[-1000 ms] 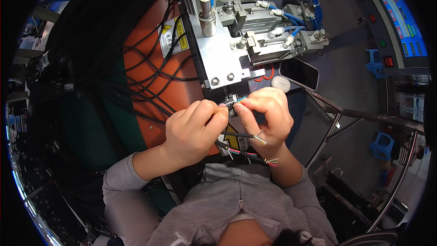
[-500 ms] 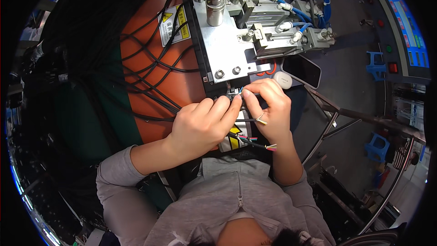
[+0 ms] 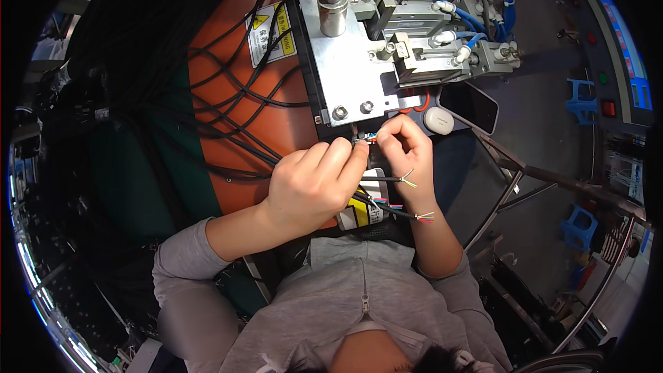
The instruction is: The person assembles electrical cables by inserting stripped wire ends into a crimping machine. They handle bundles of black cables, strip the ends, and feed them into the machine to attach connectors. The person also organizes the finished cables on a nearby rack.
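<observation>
My left hand point(image 3: 314, 178) is closed at the front edge of a metal fixture plate point(image 3: 349, 76), thumb and forefinger pinching a cable end with fine coloured wires point(image 3: 367, 139). From the right, my right hand point(image 3: 409, 159) pinches the tips of those wires between thumb and forefinger. The fingers hide most of the cable end. Below the hands, several black cables point(image 3: 381, 179) stick out to the right. Their jackets are stripped, and thin coloured wires point(image 3: 424, 217) fan out at the ends.
Black cables point(image 3: 235, 90) run across the orange surface point(image 3: 259, 131) at left. Pneumatic cylinders with blue hoses point(image 3: 476, 27) stand beyond the plate. A round white case point(image 3: 438, 121) and a phone point(image 3: 473, 107) lie right of it. A metal frame point(image 3: 514, 166) and blue stools point(image 3: 580, 224) are farther right.
The view has shifted slightly, so the surroundings sit farther right. My right hand has moved a little left and down relative to the fixture, still pinching at the wires. My left hand keeps its pinch.
</observation>
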A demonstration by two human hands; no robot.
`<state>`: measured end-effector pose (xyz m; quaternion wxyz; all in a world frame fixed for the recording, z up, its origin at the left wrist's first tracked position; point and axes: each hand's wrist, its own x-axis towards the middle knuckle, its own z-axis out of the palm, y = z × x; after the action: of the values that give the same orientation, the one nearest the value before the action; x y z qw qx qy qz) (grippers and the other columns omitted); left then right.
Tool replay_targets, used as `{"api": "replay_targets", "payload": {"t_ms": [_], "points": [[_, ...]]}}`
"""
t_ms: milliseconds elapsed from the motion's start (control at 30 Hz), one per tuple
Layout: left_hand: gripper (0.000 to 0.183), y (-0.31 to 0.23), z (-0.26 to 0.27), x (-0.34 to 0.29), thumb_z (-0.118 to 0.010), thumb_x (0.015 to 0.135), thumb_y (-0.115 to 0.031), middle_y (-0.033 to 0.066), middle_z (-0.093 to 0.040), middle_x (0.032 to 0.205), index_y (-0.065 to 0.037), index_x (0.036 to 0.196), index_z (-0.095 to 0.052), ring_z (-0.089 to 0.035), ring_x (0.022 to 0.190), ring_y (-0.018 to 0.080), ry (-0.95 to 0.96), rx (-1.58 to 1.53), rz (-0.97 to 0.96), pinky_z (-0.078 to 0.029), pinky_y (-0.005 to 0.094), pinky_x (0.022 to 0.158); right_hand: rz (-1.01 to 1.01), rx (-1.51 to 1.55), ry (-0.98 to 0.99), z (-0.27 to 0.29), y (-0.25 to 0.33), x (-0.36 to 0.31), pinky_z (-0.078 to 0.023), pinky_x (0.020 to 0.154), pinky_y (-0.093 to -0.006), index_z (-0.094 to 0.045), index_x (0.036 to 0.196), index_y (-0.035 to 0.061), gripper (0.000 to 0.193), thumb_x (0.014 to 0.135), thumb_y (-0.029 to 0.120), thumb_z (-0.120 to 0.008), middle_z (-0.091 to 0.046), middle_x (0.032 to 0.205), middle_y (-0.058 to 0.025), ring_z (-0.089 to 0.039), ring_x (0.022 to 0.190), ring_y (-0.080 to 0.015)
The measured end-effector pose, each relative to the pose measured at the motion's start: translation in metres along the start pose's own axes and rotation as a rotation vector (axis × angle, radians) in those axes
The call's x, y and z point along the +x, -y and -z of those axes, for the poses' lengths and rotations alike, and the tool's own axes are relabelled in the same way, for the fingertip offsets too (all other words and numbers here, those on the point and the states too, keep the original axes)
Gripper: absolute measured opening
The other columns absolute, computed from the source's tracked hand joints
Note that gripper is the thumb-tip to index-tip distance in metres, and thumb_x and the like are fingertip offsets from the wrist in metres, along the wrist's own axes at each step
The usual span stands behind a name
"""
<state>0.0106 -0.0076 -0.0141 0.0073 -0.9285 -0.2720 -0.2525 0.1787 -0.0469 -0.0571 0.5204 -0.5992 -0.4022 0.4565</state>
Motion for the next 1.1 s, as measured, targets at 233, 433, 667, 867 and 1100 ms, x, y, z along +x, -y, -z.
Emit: {"api": "replay_targets", "payload": {"t_ms": [233, 433, 667, 867, 1100], "points": [[0.023, 0.007, 0.000, 0.003, -0.065, 0.069, -0.009, -0.0001, -0.055, 0.076, -0.007, 0.091, -0.067, -0.055, 0.060, 0.0118, -0.017, -0.042, 0.036, -0.041, 0.0255, 0.049, 0.099, 0.125, -0.009, 0.000, -0.006, 0.001, -0.042, 0.063, -0.0247, -0.056, 0.081, 0.0005, 0.007, 0.083, 0.004, -0.061, -0.054, 0.074, -0.0021, -0.051, 0.070, -0.0085], [0.020, 0.001, 0.010, 0.006, -0.065, 0.072, -0.008, 0.0001, -0.057, 0.076, -0.008, 0.092, -0.068, -0.058, 0.062, 0.0128, 0.086, -0.043, 0.113, -0.044, 0.0270, 0.051, 0.291, -0.217, -0.068, -0.005, 0.000, 0.001, -0.045, 0.068, -0.0284, -0.058, 0.085, -0.0001, 0.010, 0.083, 0.007, -0.066, -0.060, 0.076, -0.0070, -0.057, 0.072, -0.0151], [0.015, -0.003, 0.020, 0.000, -0.065, 0.072, -0.006, 0.0017, -0.048, 0.071, -0.001, 0.085, -0.063, -0.055, 0.059, 0.0099, 0.222, 0.125, 0.062, -0.042, 0.0238, 0.050, 0.131, 0.164, -0.011, 0.003, -0.013, -0.001, -0.044, 0.076, -0.0233, -0.056, 0.098, 0.0003, 0.022, 0.080, 0.000, -0.070, -0.058, 0.088, -0.0034, -0.055, 0.083, -0.0089], [0.023, 0.003, 0.020, 0.006, -0.068, 0.073, -0.012, 0.0034, -0.055, 0.080, -0.002, 0.094, -0.066, -0.059, 0.064, 0.0123, 0.082, -0.049, 0.018, -0.044, 0.0239, 0.052, 0.532, 0.357, 0.369, 0.027, 0.004, -0.003, -0.051, 0.076, -0.0290, -0.059, 0.095, -0.0032, 0.026, 0.074, -0.009, -0.073, -0.062, 0.092, -0.0125, -0.061, 0.086, -0.0180], [0.021, 0.010, 0.014, 0.006, -0.068, 0.079, -0.016, 0.0037, -0.058, 0.072, -0.001, 0.094, -0.065, -0.059, 0.060, 0.0146, -0.098, -0.325, -0.030, -0.044, 0.0266, 0.048, 0.457, 0.136, 0.019, 0.000, 0.031, -0.017, -0.052, 0.065, -0.0246, -0.064, 0.093, -0.0025, 0.026, 0.071, -0.005, -0.077, -0.067, 0.087, -0.0094, -0.065, 0.074, -0.0129]]}}
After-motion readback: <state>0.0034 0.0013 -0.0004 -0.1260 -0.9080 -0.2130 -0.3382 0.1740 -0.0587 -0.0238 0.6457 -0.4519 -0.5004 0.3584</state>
